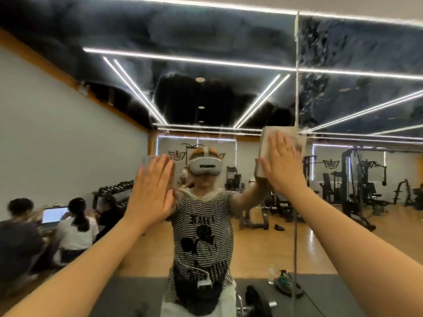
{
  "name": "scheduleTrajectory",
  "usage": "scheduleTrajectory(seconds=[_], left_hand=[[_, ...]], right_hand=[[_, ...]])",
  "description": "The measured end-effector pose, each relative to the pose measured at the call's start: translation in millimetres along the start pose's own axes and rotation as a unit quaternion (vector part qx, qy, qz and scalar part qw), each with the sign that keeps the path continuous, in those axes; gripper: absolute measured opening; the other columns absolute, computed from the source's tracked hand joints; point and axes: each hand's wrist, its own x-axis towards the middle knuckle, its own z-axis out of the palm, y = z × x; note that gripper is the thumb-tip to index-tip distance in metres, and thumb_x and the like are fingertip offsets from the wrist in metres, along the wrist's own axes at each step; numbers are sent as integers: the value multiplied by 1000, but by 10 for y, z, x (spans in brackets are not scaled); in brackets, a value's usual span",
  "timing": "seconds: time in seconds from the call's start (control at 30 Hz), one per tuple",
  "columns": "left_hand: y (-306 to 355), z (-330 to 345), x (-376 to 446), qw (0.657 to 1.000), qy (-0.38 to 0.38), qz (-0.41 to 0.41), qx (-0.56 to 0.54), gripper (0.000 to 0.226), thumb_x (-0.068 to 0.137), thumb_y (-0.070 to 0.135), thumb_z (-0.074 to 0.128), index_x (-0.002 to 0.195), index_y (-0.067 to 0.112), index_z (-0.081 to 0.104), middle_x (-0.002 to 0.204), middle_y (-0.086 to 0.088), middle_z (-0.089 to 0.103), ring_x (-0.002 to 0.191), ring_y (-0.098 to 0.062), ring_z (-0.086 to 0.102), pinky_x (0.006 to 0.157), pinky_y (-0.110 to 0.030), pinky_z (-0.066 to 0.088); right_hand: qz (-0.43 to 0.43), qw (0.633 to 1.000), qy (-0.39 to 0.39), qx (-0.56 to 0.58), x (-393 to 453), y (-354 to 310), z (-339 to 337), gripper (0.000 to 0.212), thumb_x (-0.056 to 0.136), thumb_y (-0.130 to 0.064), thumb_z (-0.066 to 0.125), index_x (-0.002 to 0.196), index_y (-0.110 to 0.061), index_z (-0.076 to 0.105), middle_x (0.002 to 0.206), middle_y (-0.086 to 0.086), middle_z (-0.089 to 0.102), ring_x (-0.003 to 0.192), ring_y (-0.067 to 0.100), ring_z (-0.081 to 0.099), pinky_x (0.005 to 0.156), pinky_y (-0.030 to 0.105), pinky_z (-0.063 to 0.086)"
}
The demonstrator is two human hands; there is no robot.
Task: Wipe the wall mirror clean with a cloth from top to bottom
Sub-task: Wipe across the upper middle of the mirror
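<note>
The right hand presses a folded grey cloth flat against the glossy mirror, fingers straight, beside the vertical panel seam. The left hand lies flat on the glass, fingers straight, holding nothing.

I can read no text anywhere: the lettering on the reflected striped shirt is perhaps a word but too blurred, and the wall emblems show no legible characters.
</note>
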Motion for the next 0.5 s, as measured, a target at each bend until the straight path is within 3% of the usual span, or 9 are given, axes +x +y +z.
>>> scheduleTrajectory(seconds=[0.13,0.3,0.4,0.5], left_hand=[[-207,130,-45,998,-13,-57,0,79,89,45,31,153,3,10,160,-19,6,148,-28,-2,119,-39,-6],[-237,349,-43,998,40,-57,8,82,88,46,31,154,7,1,161,-18,2,149,-30,1,118,-44,2],[-249,377,-52,997,51,-52,7,82,89,47,30,154,11,-5,161,-15,-3,149,-28,-1,118,-43,-1],[-236,378,-49,998,46,-51,-3,81,90,47,29,153,10,-4,161,-15,-3,149,-28,-1,119,-43,-2]], right_hand=[[58,995,69,38,75,-262,216,68,103,-37,29,148,-14,-17,161,9,-15,144,19,-22,116,37,-14],[100,983,152,37,138,-355,411,66,101,-44,18,153,-8,-3,162,11,-4,147,22,-12,117,40,-10],[128,977,156,68,196,-561,433,70,97,-46,13,154,-7,-2,163,11,-5,149,25,-7,120,43,-6],[74,981,137,117,259,-1078,457,67,101,-45,14,155,-10,-5,162,8,-10,148,20,-13,119,40,-10]])
